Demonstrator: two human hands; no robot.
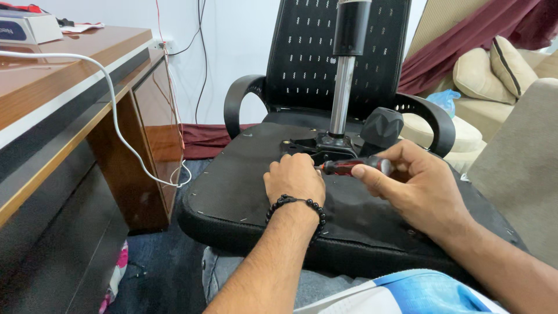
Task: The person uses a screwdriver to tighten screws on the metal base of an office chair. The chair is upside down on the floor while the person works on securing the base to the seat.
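One office chair lies tipped over across the person's lap, the underside of its seat facing up and one metal post rising at twelve o'clock. One wooden bench stands at nine o'clock. The step in hand looks like working a screw at the bracket around the post's foot. The left hand is curled, knuckles up, pressed beside the bracket. The right hand pinches one red-and-black screwdriver, tip pointing to nine o'clock. Next calls for steady turning with the tip seated.
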